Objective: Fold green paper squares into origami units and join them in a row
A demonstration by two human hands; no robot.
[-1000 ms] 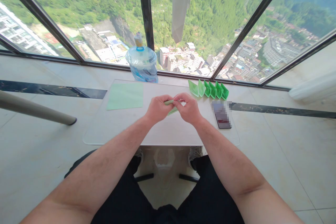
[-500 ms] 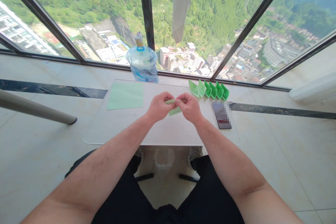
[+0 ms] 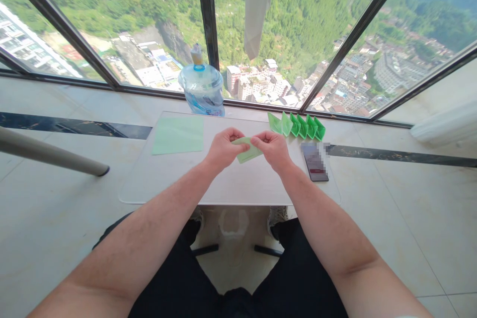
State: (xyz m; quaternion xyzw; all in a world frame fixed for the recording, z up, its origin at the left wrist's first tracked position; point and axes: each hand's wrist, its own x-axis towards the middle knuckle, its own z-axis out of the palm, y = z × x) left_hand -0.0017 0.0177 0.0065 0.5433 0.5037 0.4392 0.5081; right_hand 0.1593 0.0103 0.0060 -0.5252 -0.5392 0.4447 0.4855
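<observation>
Between my two hands is a small folded piece of light green paper (image 3: 246,154), held above the middle of the low white table (image 3: 167,179). My left hand (image 3: 226,148) pinches its left side, thumb on top. My right hand (image 3: 274,148) grips the right side in the same way, its fingertips mostly hidden behind the paper. A flat light green sheet (image 3: 178,135) lies at the table's back left. Along the back right edge stands a row of several folded paper boats (image 3: 297,126), pale green at the left and darker green at the right.
A phone (image 3: 315,163) lies at the table's right side. Behind the table, a large blue water bottle (image 3: 202,89) stands against the window frame. A grey pole (image 3: 52,153) slants in from the left. My legs (image 3: 167,268) are below the front edge.
My hands have moved slightly apart, and more of the paper's face shows between them. The sheet, boats and phone stay where they were.
</observation>
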